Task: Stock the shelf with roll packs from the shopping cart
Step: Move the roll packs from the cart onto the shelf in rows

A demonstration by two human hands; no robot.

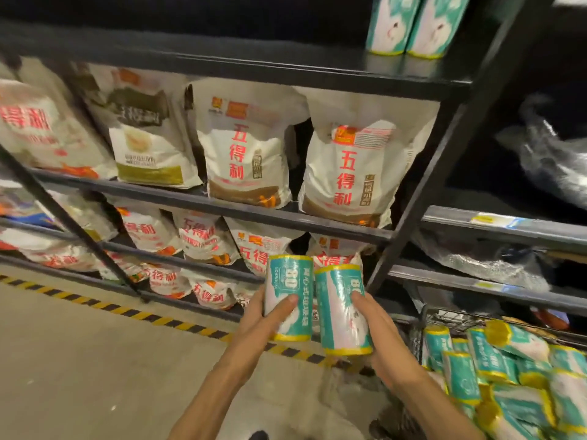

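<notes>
while upright, roll packs (288, 296) gripped by fingers (287, 301), both hands.

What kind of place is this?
Probably a shop's stockroom or a warehouse store: black metal shelves full of big flour bags, a shopping cart of roll packs, and striped floor tape.

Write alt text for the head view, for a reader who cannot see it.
A person holds two teal-and-white roll packs upright, one in the left hand and one in the right hand, before a black shelf unit. Two matching packs stand on the top shelf, flour bags fill lower shelves, and more packs lie in the shopping cart at lower right.
</notes>
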